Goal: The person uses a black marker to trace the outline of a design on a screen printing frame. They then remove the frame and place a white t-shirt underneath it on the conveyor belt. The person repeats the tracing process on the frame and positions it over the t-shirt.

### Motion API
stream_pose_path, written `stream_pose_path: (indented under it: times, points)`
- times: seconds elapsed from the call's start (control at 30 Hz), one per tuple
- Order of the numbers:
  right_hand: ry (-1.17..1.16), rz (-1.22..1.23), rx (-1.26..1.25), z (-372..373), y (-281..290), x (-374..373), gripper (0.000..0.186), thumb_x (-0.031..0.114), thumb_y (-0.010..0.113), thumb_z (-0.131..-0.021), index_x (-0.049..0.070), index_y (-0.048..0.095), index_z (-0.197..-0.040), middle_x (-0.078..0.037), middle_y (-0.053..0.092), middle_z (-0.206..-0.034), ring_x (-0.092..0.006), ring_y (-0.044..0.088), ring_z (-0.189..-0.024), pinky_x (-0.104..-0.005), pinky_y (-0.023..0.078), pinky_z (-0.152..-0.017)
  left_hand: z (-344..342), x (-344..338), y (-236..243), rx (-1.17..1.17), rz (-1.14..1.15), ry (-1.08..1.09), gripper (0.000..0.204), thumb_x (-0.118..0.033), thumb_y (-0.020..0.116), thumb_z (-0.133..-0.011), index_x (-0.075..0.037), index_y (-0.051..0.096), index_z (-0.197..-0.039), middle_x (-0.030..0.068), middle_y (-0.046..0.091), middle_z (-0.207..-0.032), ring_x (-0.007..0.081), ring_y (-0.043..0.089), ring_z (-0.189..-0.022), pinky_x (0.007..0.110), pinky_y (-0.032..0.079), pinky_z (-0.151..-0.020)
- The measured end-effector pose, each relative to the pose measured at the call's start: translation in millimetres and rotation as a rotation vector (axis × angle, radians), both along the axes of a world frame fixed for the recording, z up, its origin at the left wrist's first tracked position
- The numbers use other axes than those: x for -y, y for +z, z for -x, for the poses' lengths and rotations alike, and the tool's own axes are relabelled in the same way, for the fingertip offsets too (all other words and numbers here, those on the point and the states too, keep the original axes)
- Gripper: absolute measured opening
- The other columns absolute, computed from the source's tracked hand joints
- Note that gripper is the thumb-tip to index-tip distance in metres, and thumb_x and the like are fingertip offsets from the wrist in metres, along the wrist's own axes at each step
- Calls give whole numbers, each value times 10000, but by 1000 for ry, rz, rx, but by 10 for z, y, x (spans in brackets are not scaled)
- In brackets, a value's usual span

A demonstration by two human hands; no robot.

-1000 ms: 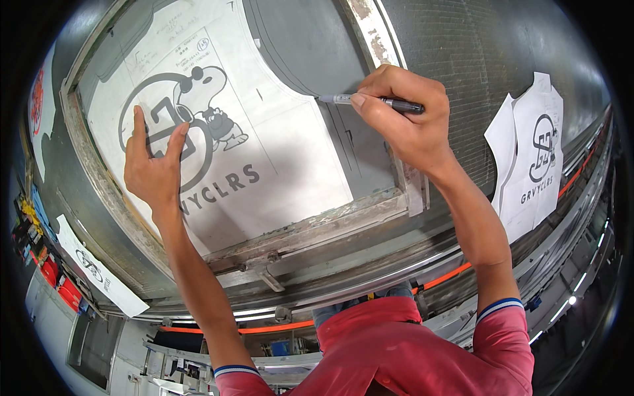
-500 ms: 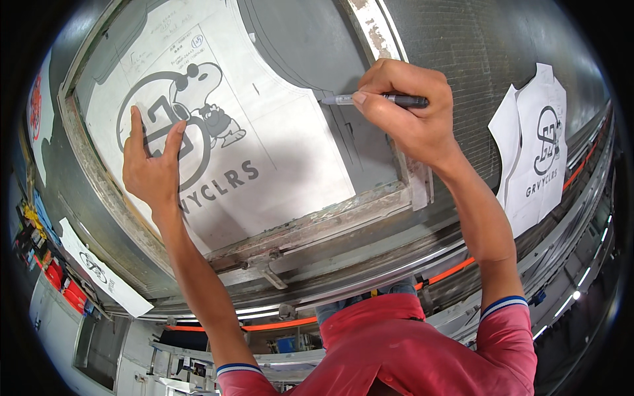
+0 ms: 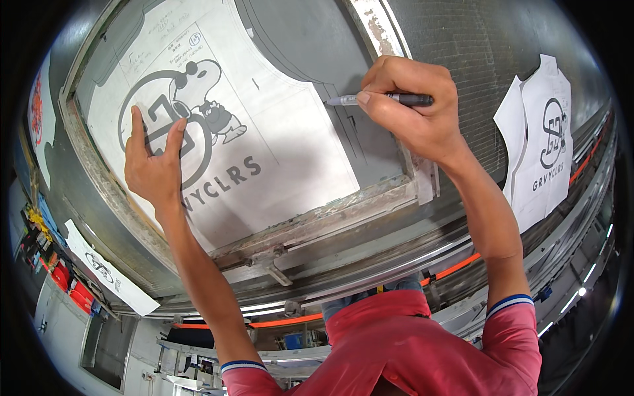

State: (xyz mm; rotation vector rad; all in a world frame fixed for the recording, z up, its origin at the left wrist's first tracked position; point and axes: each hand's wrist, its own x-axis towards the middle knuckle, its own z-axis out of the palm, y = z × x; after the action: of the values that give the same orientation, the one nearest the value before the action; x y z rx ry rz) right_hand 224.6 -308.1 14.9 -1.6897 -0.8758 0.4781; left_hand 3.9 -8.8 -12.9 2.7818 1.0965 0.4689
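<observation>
A white paper pattern [image 3: 284, 125], cut in a garment shape and printed with a round emblem and a cartoon dog, lies on a grey screen mesh [image 3: 317, 43]. My left hand [image 3: 153, 173] rests on it with fingers spread, over the emblem's left part. Between the fingers and thumb of my right hand [image 3: 419, 112] is a grey marker pen [image 3: 345, 101]. Its tip points left, at the mesh close beside the paper's right edge. Dark lines run on the mesh along that edge.
A worn frame [image 3: 323, 214] surrounds the mesh, with a metal clamp [image 3: 269, 261] at its near side. Another printed paper piece [image 3: 541, 145] lies on the dark table at right; a narrower one [image 3: 109, 267] lies at lower left. An orange strip [image 3: 290, 321] runs along the near rail.
The marker tip has moved slightly toward me along the paper's right edge. My left hand keeps its place on the paper. The whole view has shifted a little.
</observation>
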Motion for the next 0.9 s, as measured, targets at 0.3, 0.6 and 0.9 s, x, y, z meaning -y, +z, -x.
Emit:
stream_pose_path:
  times: [0.3, 0.6, 0.9]
  points:
    - [100, 44, 46, -31, 12, 77, 96, -9, 690, -793, -12, 615, -733, -84, 635, -692, -106, 558, -594, -273, 395, -527, 7, 4, 1, -4, -21, -2, 782, -482, 917, -736, -143, 680, -1401, 16, 664, -833, 163, 555, -687, 322, 446, -637]
    - [99, 8, 82, -8, -12, 90, 116, -1, 680, -768, 6, 591, -695, -55, 590, -638, -99, 526, -559, -278, 376, -501, 21, -26, -30, 1, -33, -7, 778, -525, 898, -746, -164, 682, -1400, 14, 654, -822, 168, 558, -687, 332, 450, -639]
    - [103, -13, 73, 17, -9, 102, 94, -6, 675, -757, -1, 601, -700, -63, 609, -650, -99, 526, -546, -274, 369, -490, 19, -21, -28, -2, -38, -6, 776, -523, 901, -743, -153, 688, -1391, 15, 640, -807, 170, 552, -680, 330, 444, -633]
